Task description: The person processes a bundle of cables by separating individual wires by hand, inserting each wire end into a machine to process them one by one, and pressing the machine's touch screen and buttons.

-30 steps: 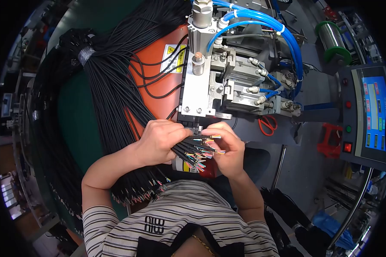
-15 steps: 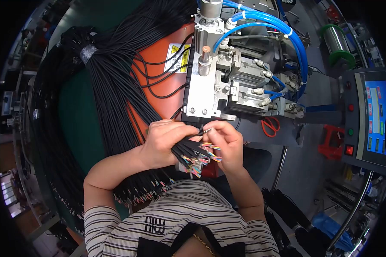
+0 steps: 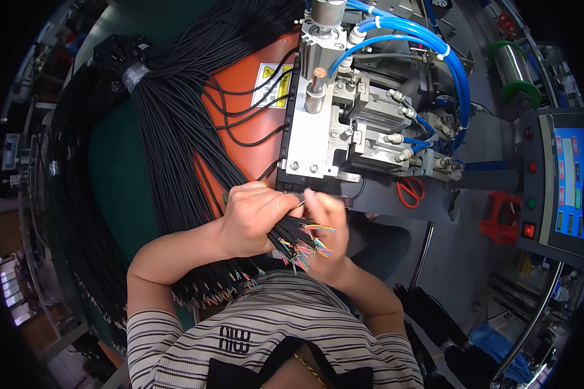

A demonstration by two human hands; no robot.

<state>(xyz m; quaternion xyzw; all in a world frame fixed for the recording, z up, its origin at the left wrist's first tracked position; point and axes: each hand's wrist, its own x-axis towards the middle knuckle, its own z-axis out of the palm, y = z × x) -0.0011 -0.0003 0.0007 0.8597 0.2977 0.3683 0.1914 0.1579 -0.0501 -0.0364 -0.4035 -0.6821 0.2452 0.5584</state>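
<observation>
The left hand point(image 3: 253, 217) was the nearer, closed around the black cables point(image 3: 283, 232), whose length slanted rightward and toward the body, coloured wire ends point(image 3: 303, 249) beside the right hand point(image 3: 329, 227). That hand was upright, blurred, its hold unclear, near the machine point(image 3: 308, 133).

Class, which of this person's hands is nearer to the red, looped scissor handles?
Right. The right hand is below and left of the red handles in the picture; the left hand is farther left, gripping thin black cables.
</observation>
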